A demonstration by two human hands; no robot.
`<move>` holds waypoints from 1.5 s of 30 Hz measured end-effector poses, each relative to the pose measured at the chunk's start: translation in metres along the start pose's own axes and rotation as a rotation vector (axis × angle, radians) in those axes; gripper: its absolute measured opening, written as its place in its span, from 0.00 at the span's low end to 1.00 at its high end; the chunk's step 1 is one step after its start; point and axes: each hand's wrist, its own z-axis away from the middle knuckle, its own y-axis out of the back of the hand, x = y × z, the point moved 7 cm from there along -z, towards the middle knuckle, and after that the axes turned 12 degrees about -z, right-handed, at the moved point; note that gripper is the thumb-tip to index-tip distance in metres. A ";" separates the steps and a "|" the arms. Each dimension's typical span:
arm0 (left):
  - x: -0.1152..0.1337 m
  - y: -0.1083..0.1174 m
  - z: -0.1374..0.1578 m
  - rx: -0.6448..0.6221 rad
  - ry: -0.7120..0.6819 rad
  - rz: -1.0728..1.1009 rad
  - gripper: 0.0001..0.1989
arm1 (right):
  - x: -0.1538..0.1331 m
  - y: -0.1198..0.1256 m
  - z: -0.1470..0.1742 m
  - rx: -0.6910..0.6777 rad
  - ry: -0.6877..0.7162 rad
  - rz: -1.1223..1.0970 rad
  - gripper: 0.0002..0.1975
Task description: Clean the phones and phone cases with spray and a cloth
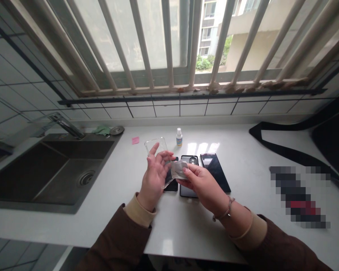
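Observation:
My left hand point(155, 171) is turned palm up with loosely curled fingers, and it holds a clear phone case point(156, 140) that tilts over the counter. Some of the case's edge is hard to trace against the fingers. A small grey cloth point(178, 169) is pinched in my right hand point(199, 180), close against the case's right side. Below the hands lie a dark phone point(172, 186) and a black-edged phone case point(183, 191), both partly covered. Another dark phone point(216, 173) rests just right of them.
A small white-capped spray bottle point(179, 138) stands behind the hands, with a pink sticky note point(135, 140) to its left. The sink point(73, 203) and tap point(67, 126) are at left. A black strap point(285, 150) lies at right, near a blurred-out item point(299, 197). Window bars point(169, 45) rise behind.

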 end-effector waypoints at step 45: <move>-0.055 -0.023 0.035 -0.688 0.599 -0.166 0.36 | -0.067 0.007 0.016 0.151 0.641 1.022 0.15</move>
